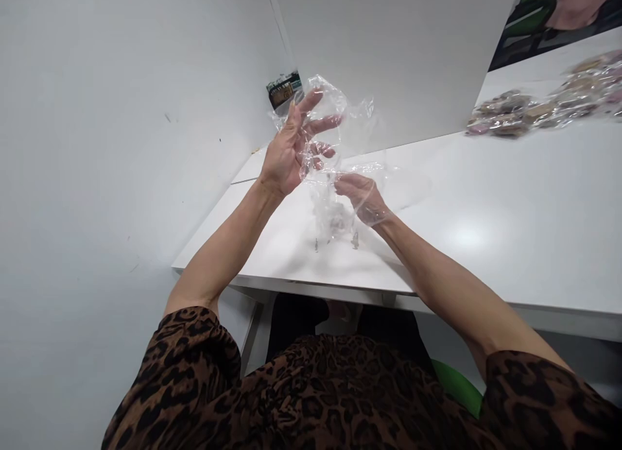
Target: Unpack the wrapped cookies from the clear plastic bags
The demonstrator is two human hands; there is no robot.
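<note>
Thin, crinkled clear plastic, looking like a plastic bag (pixel 362 116), spreads around both of my hands above the white table. My left hand (pixel 294 142) is raised with its fingers spread, and the plastic lies over or around them. Lower and to the right, my right hand (pixel 362 194) pinches the plastic between thumb and fingers; some of it also covers the back of that hand. More crumpled clear plastic (pixel 335 220) shows below the hands. On the table under it are two small greyish pieces (pixel 355 240), too small to name.
The white table (pixel 525 223) meets a pale wall panel (pixel 389 54) at the back. Several clear packets (pixel 510 113) with brownish and pink contents lie at the right. A small dark printed box or card (pixel 284 92) is behind my left hand. A green chair (pixel 457 385) shows below.
</note>
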